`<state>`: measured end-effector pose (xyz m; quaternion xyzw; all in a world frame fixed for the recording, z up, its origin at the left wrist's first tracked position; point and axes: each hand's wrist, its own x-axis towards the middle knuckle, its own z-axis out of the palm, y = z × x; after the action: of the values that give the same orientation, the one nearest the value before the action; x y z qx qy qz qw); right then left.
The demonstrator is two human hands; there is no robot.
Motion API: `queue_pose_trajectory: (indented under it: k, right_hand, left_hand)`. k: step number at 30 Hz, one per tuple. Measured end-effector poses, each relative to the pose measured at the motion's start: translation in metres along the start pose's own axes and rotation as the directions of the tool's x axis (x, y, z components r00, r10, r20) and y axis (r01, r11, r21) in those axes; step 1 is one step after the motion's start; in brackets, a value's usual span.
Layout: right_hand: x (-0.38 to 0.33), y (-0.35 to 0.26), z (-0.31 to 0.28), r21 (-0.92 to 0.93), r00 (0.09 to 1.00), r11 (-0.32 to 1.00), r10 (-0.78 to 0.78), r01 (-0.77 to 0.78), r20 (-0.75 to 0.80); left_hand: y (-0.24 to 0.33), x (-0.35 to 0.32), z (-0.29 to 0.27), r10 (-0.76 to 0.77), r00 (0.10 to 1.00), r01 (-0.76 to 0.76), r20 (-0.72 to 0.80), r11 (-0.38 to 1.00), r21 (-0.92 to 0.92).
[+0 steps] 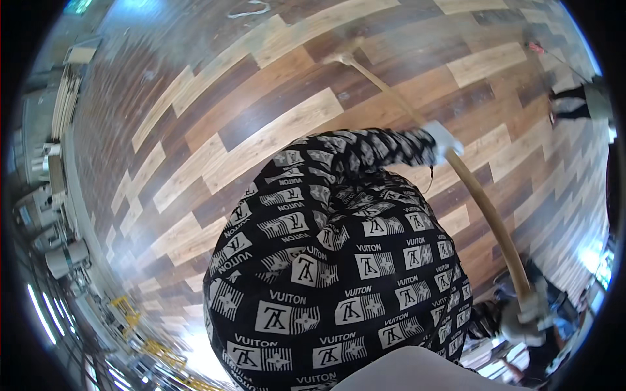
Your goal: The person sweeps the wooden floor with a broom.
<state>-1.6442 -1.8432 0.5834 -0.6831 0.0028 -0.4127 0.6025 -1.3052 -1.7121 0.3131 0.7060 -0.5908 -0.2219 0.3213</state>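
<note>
My left hand (443, 141), in a white glove, reaches across my front and is closed around a long wooden pole (486, 199). Lower right, my right hand (523, 320), also in a whitish glove, is closed on the pole's near end. From there the pole slants up and leftward to the floor. Its far end (342, 58) is pale and blurred, so I cannot tell what kind of head it carries. A black jacket sleeve with a white print (385, 148) covers my left arm.
Wood-patterned planks in brown and tan (261, 124) make up the floor. A pale loop-like strip (251, 10) lies at the far edge. Another person in dark trousers (574, 103) stands at right. Boards (65, 104), a white cylinder (67, 257) and yellow frames (127, 314) line the left side.
</note>
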Motion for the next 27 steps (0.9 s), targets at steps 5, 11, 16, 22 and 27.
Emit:
queue_pose_trajectory:
  k: [5, 11, 16, 22, 27]
  right_hand:
    - [-0.008, -0.101, 0.015, -0.418, 0.944, 0.847, -0.31, 0.328, 0.113]
    - [-0.017, -0.124, 0.031, -0.577, 0.911, 0.706, -0.297, 0.411, 0.286]
    - [0.012, -0.072, 0.023, -0.349, 0.833, 0.809, -0.282, 0.473, 0.476]
    - [0.062, 0.063, 0.077, 0.173, 0.821, 0.905, -0.425, 0.388, 0.382]
    - [0.066, 0.172, 0.084, 0.051, 0.934, 0.998, -0.053, 0.037, 0.353]
  left_hand:
    - [0.151, 0.031, 0.043, 0.305, 0.92, -0.257, 0.246, 0.943, -0.21]
    - [0.145, 0.064, 0.105, 0.472, 0.857, -0.372, 0.205, 0.844, -0.387]
    - [0.097, 0.064, 0.067, 0.272, 0.953, -0.238, 0.134, 0.945, -0.225]
    - [-0.026, 0.079, 0.025, -0.356, 0.911, 0.395, 0.207, 0.616, -0.681]
    - [-0.168, 0.065, -0.035, -0.103, 0.987, 0.127, -0.122, 0.971, 0.201]
